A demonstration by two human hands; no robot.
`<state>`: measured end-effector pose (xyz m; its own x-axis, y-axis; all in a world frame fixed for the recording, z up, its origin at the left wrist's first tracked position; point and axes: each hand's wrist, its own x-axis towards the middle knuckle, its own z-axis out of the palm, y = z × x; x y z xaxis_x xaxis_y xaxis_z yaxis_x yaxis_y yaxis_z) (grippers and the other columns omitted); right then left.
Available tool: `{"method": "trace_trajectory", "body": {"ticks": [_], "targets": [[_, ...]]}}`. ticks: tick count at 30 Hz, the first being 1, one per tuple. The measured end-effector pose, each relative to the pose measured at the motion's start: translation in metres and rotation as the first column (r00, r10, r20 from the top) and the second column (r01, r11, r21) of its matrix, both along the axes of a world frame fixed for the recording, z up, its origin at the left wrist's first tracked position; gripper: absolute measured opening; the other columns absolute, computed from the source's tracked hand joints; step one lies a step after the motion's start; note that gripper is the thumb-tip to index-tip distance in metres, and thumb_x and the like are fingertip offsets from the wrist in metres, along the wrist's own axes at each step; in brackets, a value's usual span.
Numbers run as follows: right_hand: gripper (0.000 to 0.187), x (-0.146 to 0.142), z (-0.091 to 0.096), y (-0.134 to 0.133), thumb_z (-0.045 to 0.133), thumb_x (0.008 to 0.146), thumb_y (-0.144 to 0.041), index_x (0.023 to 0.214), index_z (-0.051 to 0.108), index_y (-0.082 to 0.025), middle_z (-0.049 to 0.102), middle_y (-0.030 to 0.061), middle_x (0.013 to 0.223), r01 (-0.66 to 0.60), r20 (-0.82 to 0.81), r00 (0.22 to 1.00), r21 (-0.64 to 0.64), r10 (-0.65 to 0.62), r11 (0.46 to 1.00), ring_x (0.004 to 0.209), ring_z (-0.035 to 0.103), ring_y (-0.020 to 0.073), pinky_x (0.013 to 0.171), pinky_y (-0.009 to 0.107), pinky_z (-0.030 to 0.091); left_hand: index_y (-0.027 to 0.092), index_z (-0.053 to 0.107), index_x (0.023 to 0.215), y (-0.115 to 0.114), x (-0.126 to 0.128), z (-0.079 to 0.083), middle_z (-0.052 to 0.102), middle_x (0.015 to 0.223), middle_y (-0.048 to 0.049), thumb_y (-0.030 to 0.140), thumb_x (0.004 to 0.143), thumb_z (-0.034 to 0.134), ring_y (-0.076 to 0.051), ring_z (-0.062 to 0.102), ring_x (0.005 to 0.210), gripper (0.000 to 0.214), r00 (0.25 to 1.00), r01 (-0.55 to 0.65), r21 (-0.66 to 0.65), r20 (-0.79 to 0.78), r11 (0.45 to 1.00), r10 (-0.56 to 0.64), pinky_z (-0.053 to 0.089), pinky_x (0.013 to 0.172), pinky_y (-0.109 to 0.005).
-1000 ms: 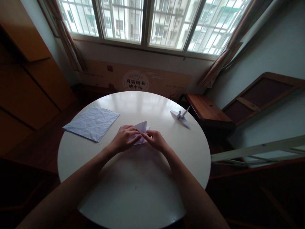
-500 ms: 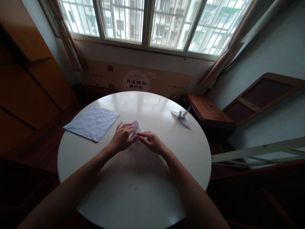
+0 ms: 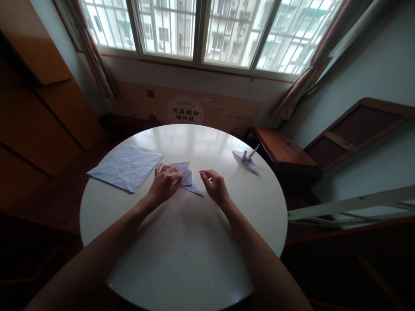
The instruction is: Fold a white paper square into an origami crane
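Observation:
A partly folded piece of white paper (image 3: 186,176) lies near the middle of the round white table (image 3: 181,242), one pointed corner aimed toward the right. My left hand (image 3: 164,180) is closed on its left side, fingers curled over the paper and hiding that part. Just to the right of the paper, apart from it, my right hand (image 3: 214,185) hovers with thumb and fingertips curled close together; nothing shows in them.
A creased stack of white sheets (image 3: 126,167) rests at the table's left. A folded paper crane (image 3: 247,158) stands at the right edge. Beyond the table are a wooden bench (image 3: 285,149) and a barred window (image 3: 207,34).
My right hand has let go of the folded paper and moved right. The paper now shows more of its flap and its pointed corner. My left hand stays on it.

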<state>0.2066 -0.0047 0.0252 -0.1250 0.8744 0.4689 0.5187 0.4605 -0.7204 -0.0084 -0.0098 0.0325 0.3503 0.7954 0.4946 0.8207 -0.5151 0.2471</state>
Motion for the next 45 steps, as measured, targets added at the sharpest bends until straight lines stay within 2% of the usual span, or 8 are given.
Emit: {"method": "trace_trajectory", "body": {"ticks": [5,10,14,19,27,33,39,45], "targets": [[0.036,-0.001,-0.001,0.001,0.051,0.09,-0.037,0.116,0.063,-0.016,0.069,0.0063,0.086,0.008,0.003,1.0,-0.081,-0.007,0.997,0.072,0.062,0.0153,0.07,0.027,0.049,0.02,0.068,0.09,-0.001,0.003,0.0,0.071,0.093,-0.0062,0.038,0.09,0.053,-0.023,0.063,0.093,0.023,0.993,0.114,-0.117,-0.002,0.987,-0.115,0.023,0.109,-0.054],[0.04,0.001,-0.006,0.004,0.049,0.091,-0.035,0.126,0.056,-0.017,0.07,0.0061,0.087,-0.018,0.032,0.999,-0.16,0.023,0.987,0.074,0.064,0.0156,0.068,0.026,0.049,0.023,0.067,0.102,-0.003,0.005,-0.001,0.071,0.098,-0.0053,0.033,0.089,0.054,-0.023,0.063,0.095,0.021,0.981,0.191,-0.186,-0.007,0.964,-0.195,0.023,0.109,-0.052],[0.042,0.001,-0.01,0.005,0.051,0.089,-0.026,0.13,0.054,-0.015,0.071,0.0054,0.084,-0.056,0.024,0.998,-0.23,0.064,0.971,0.069,0.063,0.0137,0.068,0.026,0.049,0.023,0.068,0.098,-0.003,0.004,0.001,0.069,0.091,-0.004,0.023,0.088,0.051,-0.023,0.06,0.096,0.019,0.982,0.167,-0.149,-0.064,0.975,-0.178,0.024,0.108,-0.051],[0.05,-0.002,-0.009,0.003,0.053,0.087,-0.024,0.136,0.048,-0.015,0.073,0.0044,0.083,-0.231,-0.088,0.973,-0.339,0.214,0.912,0.065,0.06,0.0116,0.068,0.025,0.049,0.022,0.068,0.093,0.0,-0.002,0.001,0.068,0.098,-0.006,0.021,0.087,0.052,-0.025,0.057,0.099,0.018,0.992,0.106,-0.079,-0.064,0.991,-0.111,0.035,0.097,-0.046],[0.069,-0.001,-0.014,0.003,0.056,0.084,-0.023,0.148,0.029,-0.024,0.06,0.0059,0.102,-0.243,-0.045,0.97,-0.194,0.239,0.95,0.07,0.057,0.0107,0.066,0.025,0.051,0.023,0.069,0.092,-0.004,0.003,0.002,0.065,0.105,-0.0075,0.021,0.086,0.054,-0.027,0.052,0.107,0.016,0.991,0.127,-0.121,-0.024,0.985,-0.131,0.036,0.096,-0.048],[0.066,-0.001,-0.017,0.001,0.057,0.085,-0.025,0.147,0.033,-0.027,0.048,0.0105,0.117,-0.229,0.082,0.966,-0.163,0.245,0.96,0.079,0.057,0.0137,0.074,0.031,0.053,0.025,0.071,0.092,-0.003,0.004,-0.002,0.062,0.112,-0.0064,0.02,0.081,0.062,-0.028,0.048,0.112,0.015,0.988,0.154,-0.156,0.0,0.976,-0.156,0.039,0.097,-0.048],[0.065,-0.001,-0.017,0.002,0.062,0.084,-0.027,0.144,0.039,-0.023,0.048,0.0116,0.117,-0.229,0.136,0.959,-0.152,0.25,0.961,0.091,0.057,0.018,0.085,0.034,0.051,0.025,0.071,0.092,-0.004,0.005,-0.005,0.062,0.111,-0.0059,0.02,0.081,0.065,-0.027,0.049,0.112,0.013,0.979,0.202,-0.168,0.03,0.965,-0.2,0.04,0.099,-0.047],[0.076,-0.001,-0.015,0.002,0.061,0.085,-0.03,0.151,0.022,-0.021,0.051,0.0143,0.118,-0.229,0.152,0.956,-0.158,0.252,0.961,0.093,0.057,0.0212,0.086,0.038,0.05,0.025,0.071,0.094,-0.003,0.004,-0.005,0.063,0.109,-0.0064,0.02,0.081,0.065,-0.026,0.051,0.11,0.015,0.971,0.237,-0.18,0.046,0.955,-0.233,0.043,0.097,-0.045]]}}
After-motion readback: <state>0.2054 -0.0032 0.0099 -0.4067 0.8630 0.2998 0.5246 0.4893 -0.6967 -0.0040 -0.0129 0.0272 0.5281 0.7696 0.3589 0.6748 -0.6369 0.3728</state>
